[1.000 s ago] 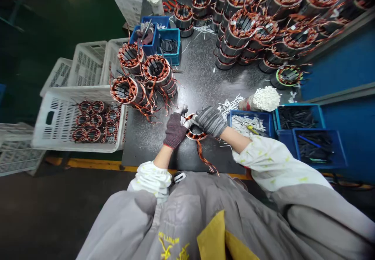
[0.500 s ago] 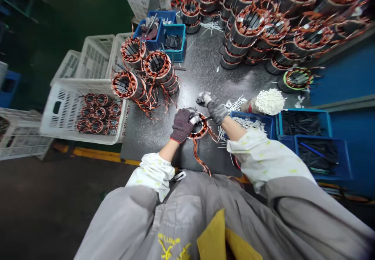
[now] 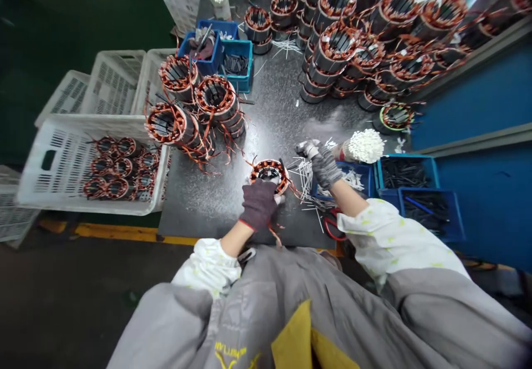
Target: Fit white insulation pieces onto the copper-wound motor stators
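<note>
A copper-wound ring [image 3: 269, 169] lies on the dark table [image 3: 208, 205] near its front edge, with loose copper leads trailing from it. My left hand [image 3: 260, 200], in a dark purple glove, grips the ring's near side, with fingertips at its inner opening. To the right, my right hand [image 3: 320, 161], in a grey-and-white glove, hovers near thin white sticks [image 3: 306, 180]. Its fingers are bent together, and whatever they may hold is too small to make out. A bundle of white sticks [image 3: 366, 146] lies just beyond it.
Wound cores [image 3: 216, 97] stand stacked at the left, with more stacks [image 3: 336, 45] at the back right. Blue bins [image 3: 432, 214] line the right side. Red-handled scissors [image 3: 333, 225] lie by the front edge. A white crate [image 3: 91, 164] holds smaller cores.
The ring now shows more of its far side, with my left hand at its near side. My right hand has moved away from the ring, toward the white sticks. The whole view has shifted.
</note>
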Tool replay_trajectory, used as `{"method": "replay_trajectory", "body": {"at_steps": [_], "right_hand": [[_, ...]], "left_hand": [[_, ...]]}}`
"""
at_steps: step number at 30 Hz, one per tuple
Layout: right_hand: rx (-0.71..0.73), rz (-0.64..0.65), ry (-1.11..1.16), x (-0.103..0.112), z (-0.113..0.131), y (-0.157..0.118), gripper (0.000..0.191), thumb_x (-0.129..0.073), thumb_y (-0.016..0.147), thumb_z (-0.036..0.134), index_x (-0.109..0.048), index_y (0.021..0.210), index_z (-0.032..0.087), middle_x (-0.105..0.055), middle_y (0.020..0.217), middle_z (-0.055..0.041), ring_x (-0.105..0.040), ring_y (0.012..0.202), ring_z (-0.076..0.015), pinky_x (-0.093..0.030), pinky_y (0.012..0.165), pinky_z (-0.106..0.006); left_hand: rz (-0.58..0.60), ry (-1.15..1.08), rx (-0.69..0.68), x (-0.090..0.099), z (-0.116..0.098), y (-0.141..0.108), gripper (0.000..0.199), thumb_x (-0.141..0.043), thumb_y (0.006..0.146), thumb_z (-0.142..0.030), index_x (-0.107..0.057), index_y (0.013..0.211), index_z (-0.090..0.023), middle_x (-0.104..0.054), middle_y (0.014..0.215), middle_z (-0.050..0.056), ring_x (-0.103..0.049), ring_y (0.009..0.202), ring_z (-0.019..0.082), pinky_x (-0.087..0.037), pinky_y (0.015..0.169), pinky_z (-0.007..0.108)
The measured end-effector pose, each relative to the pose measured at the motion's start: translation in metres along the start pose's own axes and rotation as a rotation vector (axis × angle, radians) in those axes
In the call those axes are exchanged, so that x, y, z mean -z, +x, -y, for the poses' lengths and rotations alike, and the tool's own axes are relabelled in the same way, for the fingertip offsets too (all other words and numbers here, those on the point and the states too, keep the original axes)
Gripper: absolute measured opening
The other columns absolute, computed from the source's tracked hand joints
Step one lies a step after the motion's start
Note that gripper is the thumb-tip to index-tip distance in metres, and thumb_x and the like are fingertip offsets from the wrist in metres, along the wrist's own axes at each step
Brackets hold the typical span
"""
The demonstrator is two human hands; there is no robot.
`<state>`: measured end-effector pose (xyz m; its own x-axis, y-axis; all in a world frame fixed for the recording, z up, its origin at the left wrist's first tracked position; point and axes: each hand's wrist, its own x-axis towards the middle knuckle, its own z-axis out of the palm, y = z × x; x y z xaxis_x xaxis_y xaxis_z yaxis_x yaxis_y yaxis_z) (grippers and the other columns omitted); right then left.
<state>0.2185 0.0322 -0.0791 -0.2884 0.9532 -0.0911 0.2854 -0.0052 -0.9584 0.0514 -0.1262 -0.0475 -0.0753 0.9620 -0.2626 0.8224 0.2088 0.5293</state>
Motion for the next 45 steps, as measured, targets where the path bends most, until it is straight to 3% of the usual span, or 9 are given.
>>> {"method": "replay_trajectory", "body": {"at_steps": [3,6,10,15,19,27,33,39,45], "right_hand": [[0.105,0.071,-0.303,0.021,-0.003,-0.021,0.028,-0.061,0.095,0.044,-0.074,0.105,0.021,-0.073,0.102,-0.0085,-0.065,0.097,-0.0263,-0.052,0.097,-0.047],[0.476,0.424,-0.758,0.030,-0.005,-0.030,0.033,-0.054,0.098,0.028,-0.072,0.124,0.021,-0.072,0.126,-0.0127,-0.063,0.112,-0.0291,-0.047,0.101,-0.049],[0.863,0.780,-0.987,0.019,-0.015,-0.015,0.042,-0.044,0.102,0.014,-0.067,0.134,0.029,-0.069,0.134,-0.0100,-0.059,0.117,-0.0259,-0.044,0.097,-0.046],[0.901,0.893,-0.878,0.008,-0.029,0.005,0.035,-0.043,0.105,0.029,-0.072,0.124,0.025,-0.073,0.125,-0.0108,-0.060,0.111,-0.0257,-0.042,0.093,-0.045],[0.552,0.624,-0.593,-0.005,-0.035,-0.019,0.032,-0.055,0.097,0.045,-0.078,0.102,0.023,-0.076,0.112,-0.0114,-0.061,0.102,-0.0276,-0.042,0.098,-0.049],[0.190,0.148,-0.419,-0.028,-0.018,-0.040,0.048,-0.031,0.105,0.047,-0.070,0.103,0.020,-0.070,0.091,-0.0089,-0.063,0.087,-0.0223,-0.051,0.082,-0.036],[0.340,0.596,-1.033,-0.034,0.026,-0.001,0.036,-0.075,0.081,0.041,-0.072,0.105,0.014,-0.072,0.103,-0.0174,-0.065,0.096,-0.0311,-0.046,0.087,-0.040],[0.528,0.877,-1.146,-0.065,0.022,0.003,0.034,-0.050,0.100,0.035,-0.072,0.108,0.012,-0.072,0.106,-0.0208,-0.064,0.102,-0.0331,-0.045,0.087,-0.044],[0.108,0.112,-0.344,-0.044,-0.011,-0.020,0.053,-0.021,0.108,0.041,-0.070,0.105,0.019,-0.068,0.090,-0.0113,-0.063,0.086,-0.0233,-0.054,0.078,-0.039]], "left_hand": [[-0.022,-0.333,-0.009,0.028,0.039,0.019,0.049,-0.071,0.086,-0.045,-0.066,0.129,-0.022,-0.077,0.117,0.007,-0.071,0.104,0.025,-0.056,0.092,0.039],[-0.127,-0.404,0.132,0.044,0.082,0.034,0.044,-0.058,0.093,-0.047,-0.065,0.126,-0.019,-0.077,0.114,0.007,-0.072,0.095,0.021,-0.057,0.084,0.034],[-0.138,-0.182,0.290,0.025,0.119,0.040,0.049,-0.067,0.085,-0.045,-0.065,0.126,-0.018,-0.076,0.117,0.011,-0.071,0.105,0.028,-0.055,0.092,0.041],[-0.090,0.034,0.333,0.001,0.116,0.020,0.043,-0.074,0.080,-0.032,-0.071,0.121,-0.019,-0.071,0.129,0.017,-0.058,0.129,0.042,-0.036,0.112,0.063],[-0.175,0.190,0.117,0.007,0.080,0.010,0.043,-0.057,0.097,-0.035,-0.060,0.140,-0.032,-0.057,0.152,0.006,-0.044,0.145,0.032,-0.020,0.124,0.058],[-0.137,0.212,-0.239,-0.016,0.049,0.059,0.024,-0.059,0.097,-0.025,-0.072,0.116,-0.028,-0.072,0.127,0.009,-0.062,0.120,0.030,-0.046,0.105,0.054],[-0.192,0.066,-0.234,-0.021,0.072,0.054,0.031,-0.057,0.099,-0.034,-0.065,0.127,-0.021,-0.069,0.129,0.009,-0.059,0.125,0.023,-0.048,0.108,0.041],[-0.175,-0.025,-0.215,-0.026,0.078,0.049,0.033,-0.058,0.097,-0.028,-0.063,0.128,-0.019,-0.067,0.131,0.010,-0.058,0.127,0.023,-0.047,0.110,0.040],[-0.084,-0.045,-0.191,-0.026,0.074,0.043,0.034,-0.058,0.096,-0.031,-0.067,0.127,-0.022,-0.069,0.130,0.007,-0.059,0.125,0.023,-0.043,0.110,0.039]]}}
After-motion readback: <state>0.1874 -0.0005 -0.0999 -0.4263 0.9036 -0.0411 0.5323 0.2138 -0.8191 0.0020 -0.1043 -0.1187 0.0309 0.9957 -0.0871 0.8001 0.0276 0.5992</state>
